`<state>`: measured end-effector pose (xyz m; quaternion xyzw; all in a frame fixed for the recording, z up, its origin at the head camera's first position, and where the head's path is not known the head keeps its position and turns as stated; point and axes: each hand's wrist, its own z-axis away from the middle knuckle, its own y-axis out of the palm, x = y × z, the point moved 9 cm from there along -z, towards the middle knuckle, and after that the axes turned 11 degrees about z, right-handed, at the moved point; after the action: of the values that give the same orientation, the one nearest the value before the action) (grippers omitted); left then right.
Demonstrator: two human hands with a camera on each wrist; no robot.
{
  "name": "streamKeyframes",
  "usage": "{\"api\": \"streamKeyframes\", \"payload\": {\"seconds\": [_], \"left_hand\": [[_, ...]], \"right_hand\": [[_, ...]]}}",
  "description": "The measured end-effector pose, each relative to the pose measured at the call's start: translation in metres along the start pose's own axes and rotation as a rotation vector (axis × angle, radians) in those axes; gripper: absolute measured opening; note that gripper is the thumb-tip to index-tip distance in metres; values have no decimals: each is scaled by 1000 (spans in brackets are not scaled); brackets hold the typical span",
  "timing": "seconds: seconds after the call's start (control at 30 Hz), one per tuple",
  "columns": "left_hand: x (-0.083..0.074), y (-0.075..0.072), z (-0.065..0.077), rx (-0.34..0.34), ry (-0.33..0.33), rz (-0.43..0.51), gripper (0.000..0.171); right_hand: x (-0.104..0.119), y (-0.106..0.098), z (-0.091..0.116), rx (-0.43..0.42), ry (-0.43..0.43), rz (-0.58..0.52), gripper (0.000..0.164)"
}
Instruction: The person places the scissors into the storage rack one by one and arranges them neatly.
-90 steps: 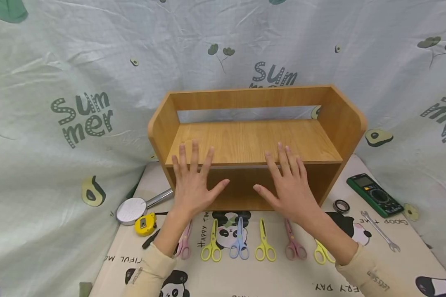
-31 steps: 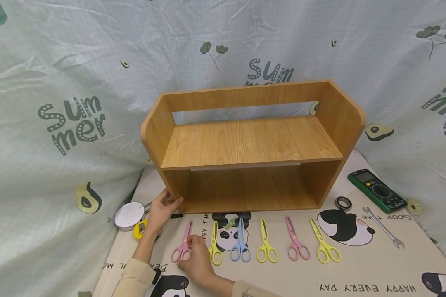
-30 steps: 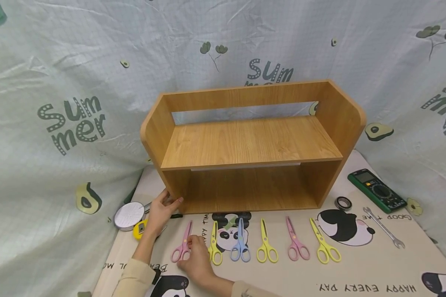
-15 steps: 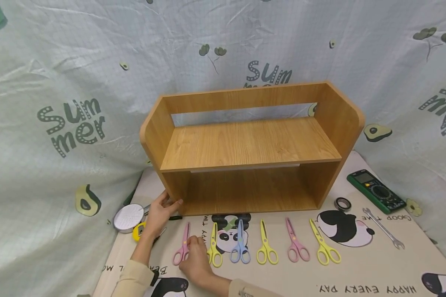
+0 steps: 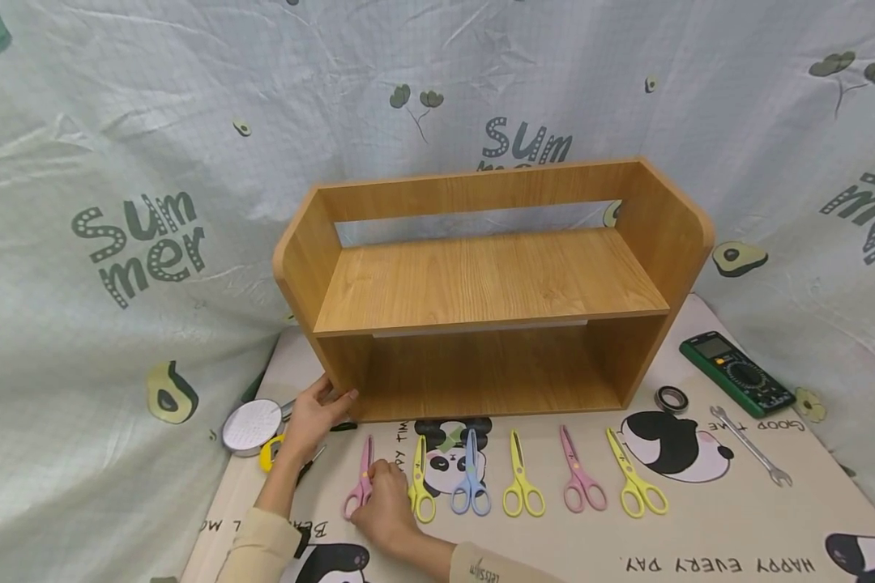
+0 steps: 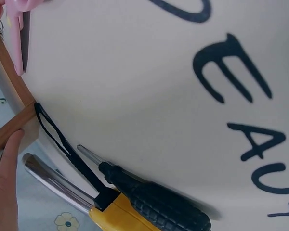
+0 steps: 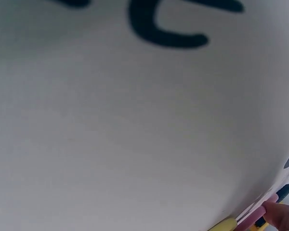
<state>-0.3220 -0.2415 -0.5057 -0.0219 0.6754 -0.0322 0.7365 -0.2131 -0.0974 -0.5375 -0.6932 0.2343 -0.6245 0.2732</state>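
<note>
Now that the pink scissors (image 5: 364,483), handle pinched in the right hand's (image 5: 389,504) fingers, lie a touch straighter, they look nearer parallel with the yellow scissors (image 5: 419,476) just right of those fingers. Left hand's (image 5: 312,419) extended fingers touch the wooden shelf unit's (image 5: 481,283) lower corner.

Head view: shelf unit (image 5: 499,279) at mid-frame, on table (image 5: 569,546); sheet (image 5: 408,57) behind. Before the unit, lower centre: six scissors (image 5: 518,479) in a row, right hand (image 5: 388,506) at the leftmost. Left hand (image 5: 313,417) at unit's lower left corner. Lower left: disc (image 5: 253,427), tape measure (image 5: 268,455) to its right, screwdriver (image 6: 166,204) across the forearm. Lower right, outward: ring (image 5: 672,408), wrench (image 5: 751,447), multimeter (image 5: 738,374) behind wrench.
</note>
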Motion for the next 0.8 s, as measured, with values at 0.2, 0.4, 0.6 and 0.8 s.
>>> {"api": "streamKeyframes", "payload": {"seconds": [0.2, 0.4, 0.6, 0.8], "left_hand": [[3, 0, -2, -5, -15, -9, 76], [4, 2, -4, -6, -16, -19, 75], [2, 2, -2, -8, -27, -21, 76], [0, 0, -1, -10, -24, -10, 76]], "right_hand": [[-1, -4, -1, -1, 19, -44, 47], [-1, -11, -2, 19, 38, -99, 48], [6, -32, 0, 62, 53, -156, 51], [26, -64, 9, 110, 9, -213, 49]]}}
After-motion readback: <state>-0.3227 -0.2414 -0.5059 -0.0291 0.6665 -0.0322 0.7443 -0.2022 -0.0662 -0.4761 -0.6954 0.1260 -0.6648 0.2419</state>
